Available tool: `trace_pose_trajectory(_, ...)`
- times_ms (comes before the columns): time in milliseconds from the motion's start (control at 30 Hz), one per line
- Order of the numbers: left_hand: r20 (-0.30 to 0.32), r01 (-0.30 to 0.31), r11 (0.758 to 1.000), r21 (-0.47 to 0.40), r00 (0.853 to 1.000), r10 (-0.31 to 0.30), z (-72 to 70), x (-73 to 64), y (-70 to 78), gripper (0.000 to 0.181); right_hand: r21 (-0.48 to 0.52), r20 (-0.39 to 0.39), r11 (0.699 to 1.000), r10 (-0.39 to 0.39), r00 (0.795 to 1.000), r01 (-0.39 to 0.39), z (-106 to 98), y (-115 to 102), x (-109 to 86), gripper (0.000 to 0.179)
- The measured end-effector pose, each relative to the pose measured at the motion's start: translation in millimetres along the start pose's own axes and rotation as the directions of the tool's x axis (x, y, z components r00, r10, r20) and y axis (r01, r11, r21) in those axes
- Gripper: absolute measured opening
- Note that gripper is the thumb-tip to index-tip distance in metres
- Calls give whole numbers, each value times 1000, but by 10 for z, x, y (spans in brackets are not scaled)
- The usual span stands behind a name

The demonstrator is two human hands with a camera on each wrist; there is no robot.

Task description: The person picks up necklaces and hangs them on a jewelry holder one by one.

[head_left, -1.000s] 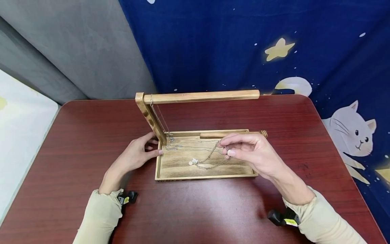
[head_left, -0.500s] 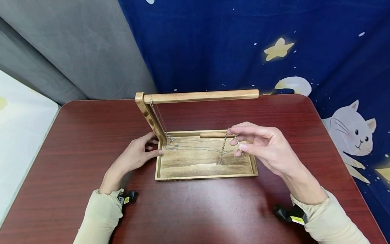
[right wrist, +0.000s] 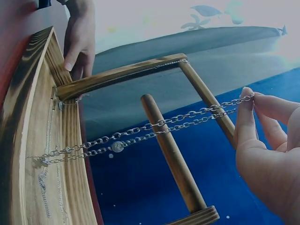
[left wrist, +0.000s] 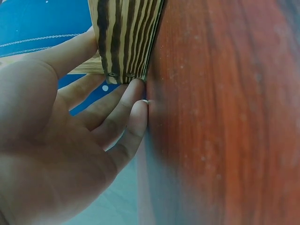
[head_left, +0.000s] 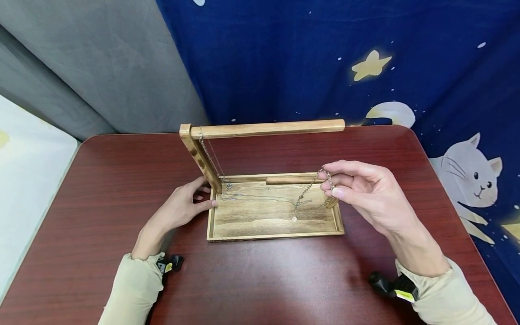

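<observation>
Your right grip [head_left: 357, 189] pinches a silver link chain [head_left: 305, 195] dangling over the tray [head_left: 276, 225]; left grip [head_left: 183, 205], relaxed, steadies it.

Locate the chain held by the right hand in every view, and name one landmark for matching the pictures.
Head: the chain hangs right of centre from the right hand into the wooden tray.
Left wrist: not in it.
Right wrist: the chain runs across the middle from the fingers to the tray.
Shared landmark: the stand's crossbar, also in the right wrist view.
</observation>
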State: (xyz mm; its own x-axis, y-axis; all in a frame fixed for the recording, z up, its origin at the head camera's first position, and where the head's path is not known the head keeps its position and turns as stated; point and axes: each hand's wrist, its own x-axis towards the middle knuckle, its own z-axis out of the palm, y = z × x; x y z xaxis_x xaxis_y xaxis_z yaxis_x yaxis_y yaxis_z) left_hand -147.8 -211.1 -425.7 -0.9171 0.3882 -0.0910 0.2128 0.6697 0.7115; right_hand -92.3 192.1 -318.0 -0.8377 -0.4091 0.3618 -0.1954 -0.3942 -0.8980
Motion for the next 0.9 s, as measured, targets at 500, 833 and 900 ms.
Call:
trace_pose_trajectory(500, 9, 16, 1000, -1, 1000, -16, -19, -14, -1, 54, 133, 21, 985, -111, 994, 107, -125, -130, -62, 46)
trace_pose_trajectory(833, 10, 12, 1000, -10, 1000, -12, 0, 2, 7, 54, 185, -11, 966, -184, 983, 182, -196, -227, -117, 50)
trace_pose_trajectory(900, 7, 11, 1000, -10, 1000, -11, 3, 6, 4, 53, 194, -14, 962, -192, 981, 191, -207, -250, -129, 50)
